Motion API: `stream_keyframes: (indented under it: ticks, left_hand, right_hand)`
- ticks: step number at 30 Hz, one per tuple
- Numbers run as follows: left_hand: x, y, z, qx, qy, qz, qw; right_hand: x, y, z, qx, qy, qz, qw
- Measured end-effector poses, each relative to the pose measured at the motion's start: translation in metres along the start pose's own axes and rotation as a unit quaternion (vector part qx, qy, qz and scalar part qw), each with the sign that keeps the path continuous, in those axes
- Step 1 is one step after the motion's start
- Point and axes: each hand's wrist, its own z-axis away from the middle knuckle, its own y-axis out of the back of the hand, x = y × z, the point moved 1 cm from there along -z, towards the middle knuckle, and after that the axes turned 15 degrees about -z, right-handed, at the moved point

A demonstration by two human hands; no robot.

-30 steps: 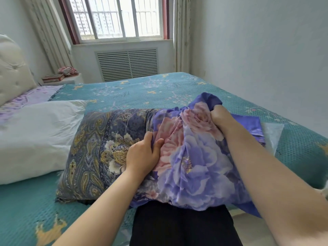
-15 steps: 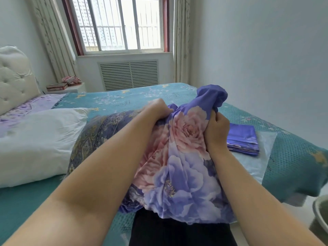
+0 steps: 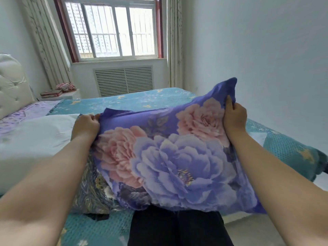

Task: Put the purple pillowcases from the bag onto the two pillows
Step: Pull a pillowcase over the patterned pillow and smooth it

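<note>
purple pillowcase stretched between left hand, right hand

- Barred window, daylight, beyond both hands; slatted vent beneath.
- Pale wall right of hands.
- Tufted headboard, far left.
- Teal bedspread under hands.

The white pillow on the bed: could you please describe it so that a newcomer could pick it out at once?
Start at the tufted white headboard on the left of the bed. Just below it, on the teal bedspread, lies the white pillow, left of the left hand. It is plain and bare, while the pillow beside it has a dark paisley cover and a purple pillowcase going on.
</note>
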Motion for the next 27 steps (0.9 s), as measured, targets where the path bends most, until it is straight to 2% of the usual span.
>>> stream_keyframes:
  ticks: [5, 8, 11, 14, 16, 17, 18, 19, 20, 21, 22, 24, 25, 27]
  left_hand:
    - [-0.002, 0.001, -0.002, 0.042, -0.027, -0.021, 0.999]
    - [-0.006, 0.001, -0.003, 0.045, -0.002, 0.011, 0.999]
    - [-0.011, -0.011, 0.001, -0.016, 0.039, 0.091, 0.995]
    - [-0.004, -0.025, 0.006, -0.107, 0.1, 0.171, 0.974]
    - [0.007, -0.033, 0.011, -0.159, 0.175, 0.266, 0.934]
    - [0.013, -0.036, 0.018, -0.233, 0.21, 0.311, 0.897]
    - [0.023, -0.046, 0.026, -0.284, 0.264, 0.431, 0.815]
    - [0.029, -0.058, 0.03, -0.35, 0.296, 0.468, 0.756]
    - [0.039, -0.054, 0.046, -0.367, 0.214, 0.396, 0.814]
    - [0.048, -0.055, 0.053, -0.368, 0.113, 0.279, 0.88]
    - [0.057, -0.06, 0.059, -0.341, 0.066, 0.204, 0.916]
    - [0.084, -0.058, 0.08, -0.362, 0.012, 0.234, 0.902]
    - [0.094, -0.059, 0.087, -0.368, -0.024, 0.216, 0.904]
    - [0.102, -0.062, 0.094, -0.349, -0.061, 0.147, 0.923]
  right_hand:
    - [0.009, -0.002, -0.003, 0.008, 0.0, 0.009, 1.0]
    - [0.017, -0.008, -0.005, 0.006, -0.006, 0.055, 0.998]
    - [0.025, -0.014, -0.008, -0.006, -0.043, 0.049, 0.998]
    - [0.036, -0.023, -0.007, -0.021, -0.086, 0.014, 0.996]
    - [0.04, -0.031, -0.001, -0.027, -0.107, 0.001, 0.994]
    - [0.042, -0.036, 0.004, -0.04, -0.115, 0.021, 0.992]
    - [0.044, -0.042, 0.009, -0.062, -0.119, 0.061, 0.989]
    - [0.048, -0.048, 0.016, -0.092, -0.115, 0.113, 0.983]
    - [0.051, -0.054, 0.023, -0.127, -0.096, 0.17, 0.973]
    - [0.054, -0.06, 0.034, -0.165, -0.079, 0.22, 0.958]
    - [0.059, -0.067, 0.047, -0.209, -0.067, 0.253, 0.942]
    - [0.068, -0.083, 0.076, -0.305, -0.047, 0.307, 0.9]
    - [0.069, -0.09, 0.092, -0.336, -0.021, 0.335, 0.88]
    - [0.068, -0.102, 0.115, -0.347, 0.048, 0.351, 0.869]
